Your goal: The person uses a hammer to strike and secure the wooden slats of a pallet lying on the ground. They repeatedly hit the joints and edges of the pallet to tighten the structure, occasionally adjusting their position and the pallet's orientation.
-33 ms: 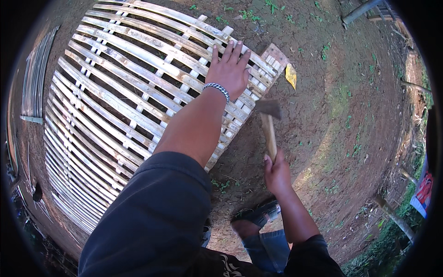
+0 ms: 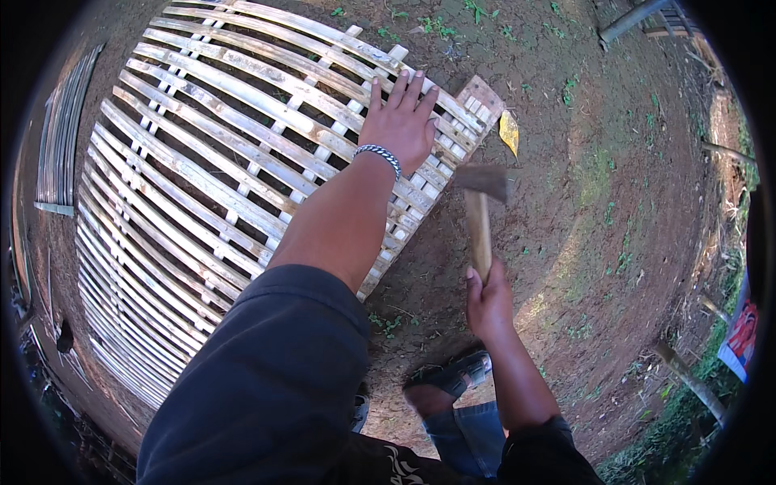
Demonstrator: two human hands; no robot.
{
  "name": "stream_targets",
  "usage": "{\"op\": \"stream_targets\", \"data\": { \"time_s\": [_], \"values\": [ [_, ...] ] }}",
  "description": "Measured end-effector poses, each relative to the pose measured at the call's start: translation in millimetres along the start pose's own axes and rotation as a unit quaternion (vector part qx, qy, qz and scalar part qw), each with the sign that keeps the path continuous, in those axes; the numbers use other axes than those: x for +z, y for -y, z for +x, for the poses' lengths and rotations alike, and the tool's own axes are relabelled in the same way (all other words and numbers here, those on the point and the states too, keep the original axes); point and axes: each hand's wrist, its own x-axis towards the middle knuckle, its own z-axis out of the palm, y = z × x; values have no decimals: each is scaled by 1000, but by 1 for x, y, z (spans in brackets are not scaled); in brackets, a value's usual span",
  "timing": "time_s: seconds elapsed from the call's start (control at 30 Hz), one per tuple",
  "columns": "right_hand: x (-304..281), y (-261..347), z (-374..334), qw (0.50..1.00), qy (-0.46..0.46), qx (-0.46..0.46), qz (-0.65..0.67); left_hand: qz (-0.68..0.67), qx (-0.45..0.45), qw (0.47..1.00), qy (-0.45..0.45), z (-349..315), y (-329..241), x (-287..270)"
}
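A large panel of pale bamboo slats [image 2: 299,123] lies on the ground, with crosswise strips woven through it and a denser woven band along its right end. My left hand [image 2: 400,125] rests flat on the slats near that end, fingers spread, holding nothing. To the right of the panel's edge, my right hand [image 2: 491,305] is wrapped round the wooden handle of a hatchet [image 2: 478,230]. Its dark metal head, slightly blurred, is above the dirt and close to the woven edge; I cannot tell whether it touches the panel.
Beside the panel's upper right corner lies a yellow leaf [image 2: 508,134]. Long thin strips [image 2: 69,133] are stacked at the far left. My sandalled foot [image 2: 461,376] stands below the panel's end. Wooden posts [image 2: 691,380] line the right side, near a coloured sheet [image 2: 740,343].
The hatchet head has swung a little to the right, away from the panel's edge, and my right hand has shifted slightly with it. My left hand stays in place on the slats.
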Motion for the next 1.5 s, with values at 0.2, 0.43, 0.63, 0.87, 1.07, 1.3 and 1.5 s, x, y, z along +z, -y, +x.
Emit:
{"op": "stream_targets", "data": {
  "time_s": [0.2,0.43,0.63,0.87,1.07,1.3,1.5],
  "values": [
    [10,-3,-2,995,-58,14,76,-17,3,1000,-3,1,-3,-1],
    [14,21,-11,998,-18,-5,54,-3,-9,1000,8,-3,6,-2],
    [18,-13,0,999,7,8,-51,-10,-1,1000,10,-1,-1,-3],
    [16,-31,9,995,-24,-13,-93,-26,2,1000,-2,-2,-3,1],
    [12,-22,9,991,14,-22,-132,1,-2,1000,9,-1,2,-6],
    [-2,-3,0,982,20,-145,-123,2,46,997,64,7,12,-20],
    [-32,32,25,884,12,-450,-124,19,102,993,61,8,36,-21]
  ]
}}
